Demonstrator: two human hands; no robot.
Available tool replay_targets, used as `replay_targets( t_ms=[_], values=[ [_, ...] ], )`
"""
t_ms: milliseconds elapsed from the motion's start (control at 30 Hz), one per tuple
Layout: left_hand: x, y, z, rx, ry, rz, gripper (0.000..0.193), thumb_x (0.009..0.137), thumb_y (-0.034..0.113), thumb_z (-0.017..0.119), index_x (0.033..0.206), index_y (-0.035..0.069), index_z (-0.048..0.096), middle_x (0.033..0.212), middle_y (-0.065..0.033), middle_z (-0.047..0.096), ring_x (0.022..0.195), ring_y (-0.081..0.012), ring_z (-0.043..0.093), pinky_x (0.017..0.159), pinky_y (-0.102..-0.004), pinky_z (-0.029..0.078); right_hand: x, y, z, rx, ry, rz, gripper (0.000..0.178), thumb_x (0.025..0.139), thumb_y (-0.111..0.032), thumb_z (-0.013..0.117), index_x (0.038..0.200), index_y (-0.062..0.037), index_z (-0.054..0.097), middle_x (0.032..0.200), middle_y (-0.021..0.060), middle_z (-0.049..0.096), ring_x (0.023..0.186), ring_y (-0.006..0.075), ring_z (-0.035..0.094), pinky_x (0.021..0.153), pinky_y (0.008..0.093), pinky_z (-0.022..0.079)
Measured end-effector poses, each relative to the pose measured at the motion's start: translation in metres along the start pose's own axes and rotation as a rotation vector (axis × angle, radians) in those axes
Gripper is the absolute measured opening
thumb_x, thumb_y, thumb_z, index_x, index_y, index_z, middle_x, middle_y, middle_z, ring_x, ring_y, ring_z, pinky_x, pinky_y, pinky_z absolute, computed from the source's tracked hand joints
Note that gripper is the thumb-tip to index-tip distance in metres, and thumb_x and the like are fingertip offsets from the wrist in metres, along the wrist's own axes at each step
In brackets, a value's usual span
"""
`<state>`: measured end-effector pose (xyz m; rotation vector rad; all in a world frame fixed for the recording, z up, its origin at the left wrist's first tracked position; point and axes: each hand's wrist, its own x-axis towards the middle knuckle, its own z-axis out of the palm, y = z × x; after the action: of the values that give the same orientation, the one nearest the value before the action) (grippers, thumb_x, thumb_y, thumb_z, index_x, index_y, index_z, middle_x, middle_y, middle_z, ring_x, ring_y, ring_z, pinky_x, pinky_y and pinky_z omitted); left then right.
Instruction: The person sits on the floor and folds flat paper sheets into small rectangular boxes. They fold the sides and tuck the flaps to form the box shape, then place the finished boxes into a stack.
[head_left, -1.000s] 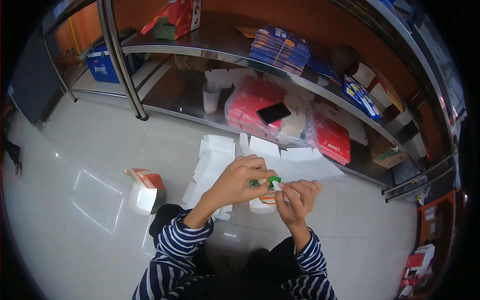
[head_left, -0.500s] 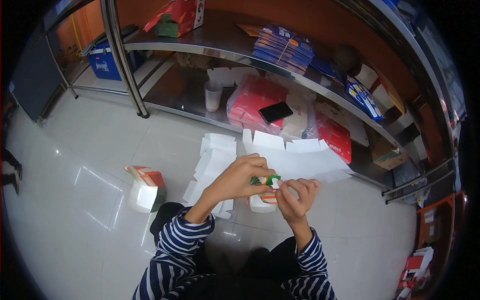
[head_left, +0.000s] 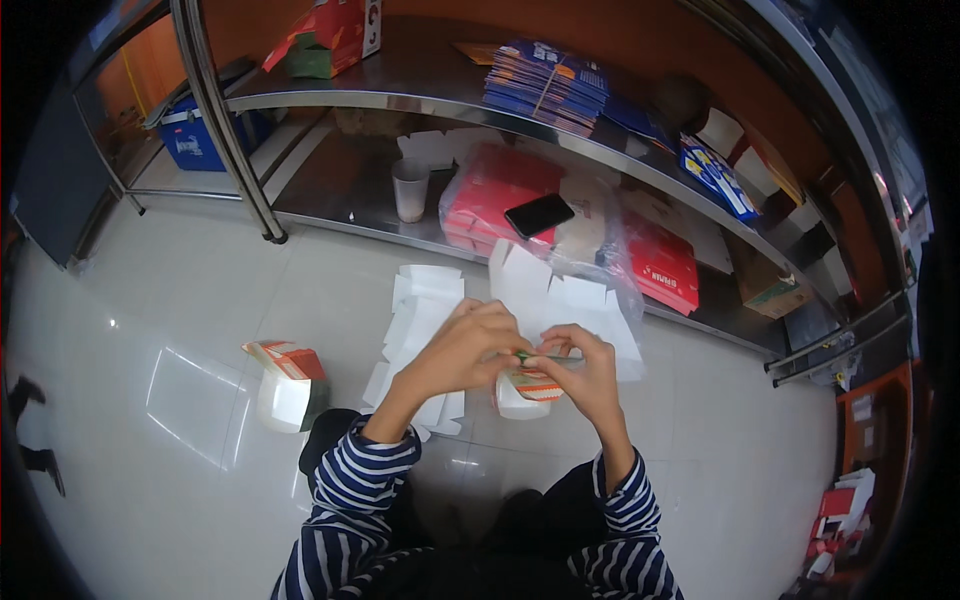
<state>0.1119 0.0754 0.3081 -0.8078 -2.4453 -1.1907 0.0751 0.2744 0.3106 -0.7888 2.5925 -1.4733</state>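
Observation:
A small folding carton (head_left: 535, 390) with orange, green and white faces is between my hands, over the floor. My left hand (head_left: 465, 345) pinches its upper green edge with thumb and fingers. From the other side, my right hand (head_left: 585, 372) grips the same edge, the fingertips of both hands nearly touching. My fingers hide much of the carton's top. Beyond my hands, a flat white carton blank (head_left: 575, 305) lies near the shelf. Another stack of flat white blanks (head_left: 425, 305) lies left of it. A folded carton (head_left: 292, 390) with an orange flap stands open on the floor to the left.
A metal shelf (head_left: 400, 101) spans the far side. Its lower level bears a phone (head_left: 539, 215) on plastic-wrapped red packs (head_left: 500, 190) and a cup (head_left: 411, 190). Blue flat cartons (head_left: 545, 85) are stacked above. A blue cooler box (head_left: 195, 140) stands far left.
The hands have come closer together on the carton's upper edge, covering more of the green part. The right-hand flat blank now lies differently, its right side no longer reaching as far. The view has shifted slightly.

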Motion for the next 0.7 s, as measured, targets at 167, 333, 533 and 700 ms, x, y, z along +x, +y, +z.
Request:
replay_targets(
  t_ms=[167, 333, 533, 700],
  values=[
    [-0.002, -0.022, -0.02, -0.192, 0.15, -0.155, 0.014, 0.076, 0.009, 0.062, 0.089, 0.003, 0.061, 0.085, -0.0079, 0.056, 0.087, -0.0237, 0.049, 0.081, -0.033, 0.037, 0.003, 0.01, -0.023, -0.608, 0.184, -0.358, 0.032, 0.066, -0.024, 0.074, 0.093, -0.009, 0.063, 0.086, 0.0006, 0.063, 0.088, 0.018, 0.055, 0.084, 0.0363, 0.032],
    [-0.007, -0.031, -0.024, -0.13, 0.276, -0.316, 0.016, 0.08, 0.012, 0.059, 0.094, 0.004, 0.059, 0.097, -0.0074, 0.053, 0.095, -0.0237, 0.046, 0.085, -0.0363, 0.035, 0.009, 0.029, -0.028, -0.529, 0.149, -0.342, 0.014, 0.072, -0.017, 0.067, 0.084, -0.009, 0.065, 0.072, 0.0035, 0.063, 0.073, 0.021, 0.058, 0.076, 0.0355, 0.035],
    [-0.001, -0.02, 0.006, 0.595, 0.304, -0.144, 0.026, 0.08, 0.023, 0.062, 0.105, 0.018, 0.061, 0.121, -0.0002, 0.051, 0.123, -0.0255, 0.036, 0.1, -0.055, 0.009, 0.01, 0.034, -0.024, -0.546, 0.027, -0.309, 0.017, 0.074, -0.017, 0.065, 0.088, -0.008, 0.064, 0.069, 0.0061, 0.062, 0.067, 0.0224, 0.057, 0.07, 0.0348, 0.037],
    [-0.005, -0.023, 0.028, 0.507, 0.174, -0.104, 0.021, 0.079, 0.023, 0.063, 0.1, 0.019, 0.065, 0.117, -0.0001, 0.056, 0.123, -0.0252, 0.037, 0.1, -0.0574, 0.01, 0.008, 0.041, -0.015, -0.475, -0.023, -0.427, 0.02, 0.073, -0.019, 0.065, 0.088, -0.007, 0.062, 0.079, 0.0085, 0.061, 0.07, 0.0237, 0.057, 0.067, 0.0359, 0.039]
  ],
)
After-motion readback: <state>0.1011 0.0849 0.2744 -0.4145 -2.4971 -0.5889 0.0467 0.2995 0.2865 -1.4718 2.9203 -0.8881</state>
